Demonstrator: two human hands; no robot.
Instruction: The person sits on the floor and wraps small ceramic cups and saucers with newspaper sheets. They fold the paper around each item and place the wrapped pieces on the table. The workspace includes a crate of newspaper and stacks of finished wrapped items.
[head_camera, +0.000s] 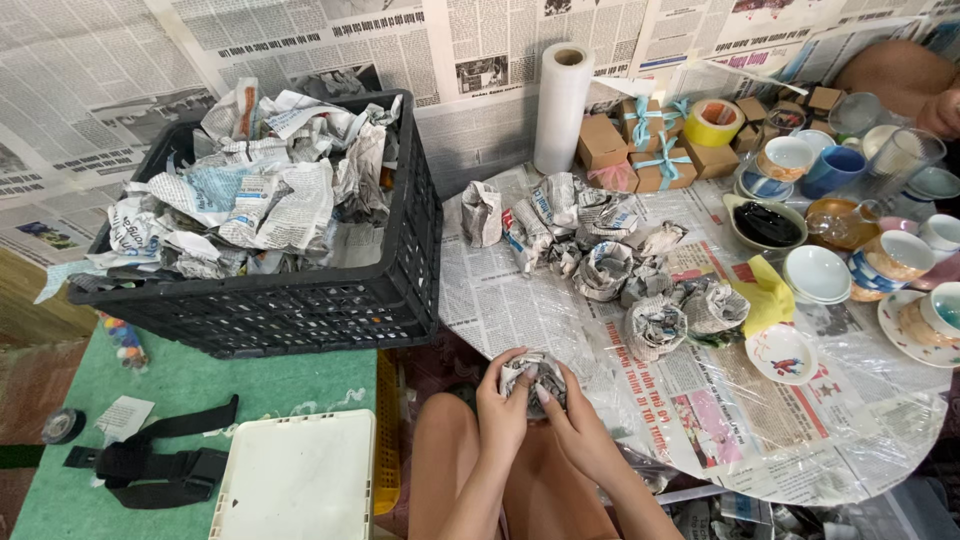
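Both hands are holding one small bundle wrapped in newspaper (534, 378), low in the middle of the view, just over the person's knees. The left hand (503, 400) is cupping it from 9 o'clock and the right hand (572, 425) is cupping it from 4 o'clock, so each grip is closed on the bundle and the fingers are pressing the paper in. The bundle is looking round and lumpy, with no clear long side, and both hands are just as near to it. The edge of the table (560, 330) is sitting just past the hands, toward 12 o'clock, and it is covered with newspaper and clear plastic. More wrapped bundles (610, 265) are lying on it at 1 o'clock. Bowls and cups (830, 255) are crowding the far right side at 2 o'clock. A black crate (300, 310) full of crumpled newspaper is standing at 10 o'clock, and a white lid (300, 480) is lying at 8 o'clock.
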